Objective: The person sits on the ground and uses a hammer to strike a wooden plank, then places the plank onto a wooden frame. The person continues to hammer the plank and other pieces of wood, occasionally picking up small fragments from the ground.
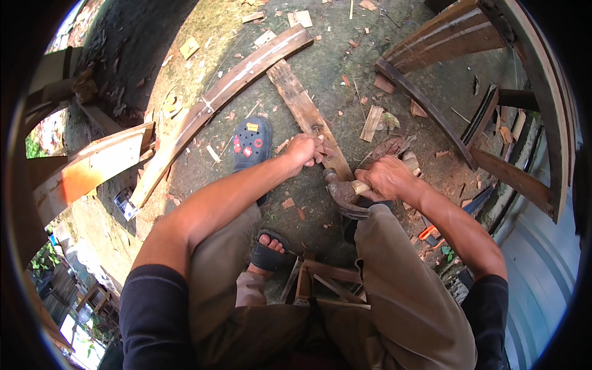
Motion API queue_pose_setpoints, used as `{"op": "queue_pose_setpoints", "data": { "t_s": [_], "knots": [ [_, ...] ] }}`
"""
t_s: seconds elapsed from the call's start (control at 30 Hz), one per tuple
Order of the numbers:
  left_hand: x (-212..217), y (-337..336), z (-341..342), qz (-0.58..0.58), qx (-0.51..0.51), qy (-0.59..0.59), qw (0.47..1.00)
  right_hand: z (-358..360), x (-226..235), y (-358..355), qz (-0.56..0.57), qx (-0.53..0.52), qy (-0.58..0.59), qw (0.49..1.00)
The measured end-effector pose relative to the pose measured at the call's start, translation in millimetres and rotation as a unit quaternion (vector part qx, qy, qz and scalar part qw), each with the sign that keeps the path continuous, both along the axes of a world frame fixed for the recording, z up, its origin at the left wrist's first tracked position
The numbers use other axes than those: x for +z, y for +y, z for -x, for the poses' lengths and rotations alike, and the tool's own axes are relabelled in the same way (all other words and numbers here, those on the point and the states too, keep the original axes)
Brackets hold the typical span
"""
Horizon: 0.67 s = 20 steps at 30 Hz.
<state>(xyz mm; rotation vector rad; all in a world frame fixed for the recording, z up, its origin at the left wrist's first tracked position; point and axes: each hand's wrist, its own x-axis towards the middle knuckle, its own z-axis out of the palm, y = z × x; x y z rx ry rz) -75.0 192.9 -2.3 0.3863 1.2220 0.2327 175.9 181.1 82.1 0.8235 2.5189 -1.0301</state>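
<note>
A weathered wooden plank (pixel 300 106) lies on the ground in front of me, running away toward the far left. My left hand (pixel 306 150) rests on its near half, fingers pinched together; whatever they hold is too small to make out. Just beyond those fingertips is a small dark spot on the wood. My right hand (pixel 388 177) is closed round the wooden handle of a claw hammer (pixel 346 196). The rusty hammer head is close to the plank's near end, above my right knee. I cannot tell whether it touches the wood.
A long curved timber (pixel 237 80) with a white streak lies at left. Dark wooden frame pieces (pixel 425 114) stand at right, near a handsaw with an orange handle (pixel 430 233). Wood chips litter the ground. A dark clog (pixel 251 145) and a sandalled foot (pixel 269 248) are near the plank.
</note>
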Motion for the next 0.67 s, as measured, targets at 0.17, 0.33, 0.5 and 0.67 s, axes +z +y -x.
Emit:
{"op": "queue_pose_setpoints", "data": {
  "t_s": [0.17, 0.33, 0.5, 0.67],
  "knots": [
    [-4, 4, -6, -0.019, -0.025, 0.065, 0.997, 3, -16, 3, -0.050, -0.110, -0.030, 0.992],
    [0, 0, -4, -0.029, -0.018, 0.035, 0.999, -6, -3, 8, -0.018, -0.067, 0.068, 0.995],
    [0, -1, -4, -0.021, -0.005, 0.040, 0.999, -15, -13, 3, -0.014, -0.101, 0.049, 0.994],
    [-26, -3, 10, 0.001, -0.012, -0.007, 1.000, -11, -10, 0, -0.005, -0.055, 0.038, 0.998]
  ]
}}
